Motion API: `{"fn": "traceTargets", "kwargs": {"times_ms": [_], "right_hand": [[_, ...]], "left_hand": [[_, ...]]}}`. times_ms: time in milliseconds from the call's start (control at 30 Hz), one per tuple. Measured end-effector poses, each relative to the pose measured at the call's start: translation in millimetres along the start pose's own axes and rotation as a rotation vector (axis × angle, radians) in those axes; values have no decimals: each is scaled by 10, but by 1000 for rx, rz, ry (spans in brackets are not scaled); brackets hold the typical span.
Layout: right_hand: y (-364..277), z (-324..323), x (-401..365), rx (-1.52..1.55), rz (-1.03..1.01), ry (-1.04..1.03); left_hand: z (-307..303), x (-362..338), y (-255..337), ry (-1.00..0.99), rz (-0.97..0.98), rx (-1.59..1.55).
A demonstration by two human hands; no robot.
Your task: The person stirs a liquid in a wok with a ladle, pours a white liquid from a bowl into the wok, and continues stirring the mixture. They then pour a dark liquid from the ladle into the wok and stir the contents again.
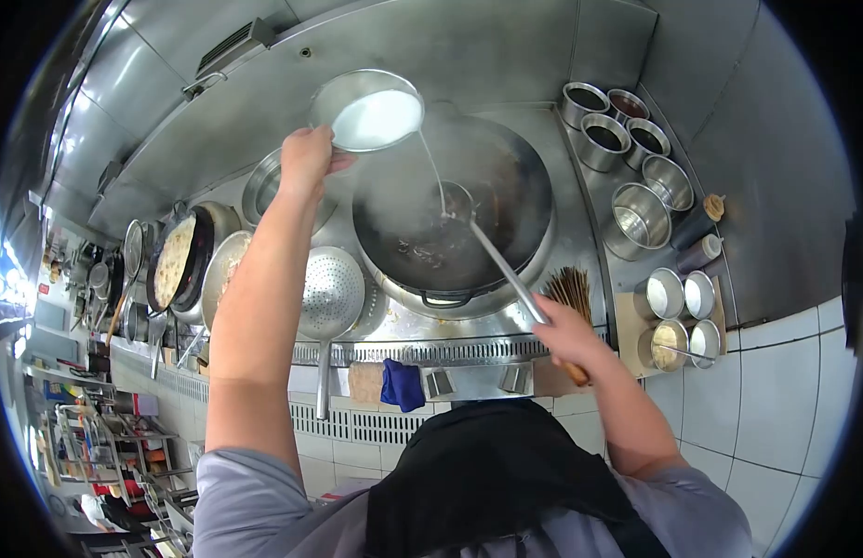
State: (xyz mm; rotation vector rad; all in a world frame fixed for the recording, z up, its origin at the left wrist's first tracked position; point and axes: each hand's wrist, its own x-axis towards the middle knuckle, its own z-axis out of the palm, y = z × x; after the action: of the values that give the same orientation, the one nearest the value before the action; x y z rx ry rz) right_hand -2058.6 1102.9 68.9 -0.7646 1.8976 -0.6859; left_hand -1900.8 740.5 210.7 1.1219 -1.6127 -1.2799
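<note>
Black apron (487, 474) hung just beneath my arms. My left hand (306, 163) was closed on the rim of a metal bowl (371, 116), tipped so a thin white stream fell into the ladle (455, 201) over the wok (515, 177). My right hand (562, 335) was wrapped tight round the ladle's long handle. A strainer (331, 293) lay between my forearms; seasoning tins (636, 219) stood beyond my right hand.
</note>
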Motion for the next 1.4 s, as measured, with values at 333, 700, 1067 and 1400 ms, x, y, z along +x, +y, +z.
{"fn": "traceTargets", "kwargs": {"times_ms": [333, 700, 1067, 1400], "right_hand": [[-192, 131, 186, 15, -40, -10], [-201, 25, 122, -204, -23, 89], [-195, 131, 358, -328, -134, 48], [19, 154, 770, -323, -235, 123]], "left_hand": [[12, -20, 53, -37, -21, -52], [260, -220, 38, -200, -193, -254], [1578, -596, 153, -420, -212, -328], [3239, -1088, -381, -699, -344, -274]]}}
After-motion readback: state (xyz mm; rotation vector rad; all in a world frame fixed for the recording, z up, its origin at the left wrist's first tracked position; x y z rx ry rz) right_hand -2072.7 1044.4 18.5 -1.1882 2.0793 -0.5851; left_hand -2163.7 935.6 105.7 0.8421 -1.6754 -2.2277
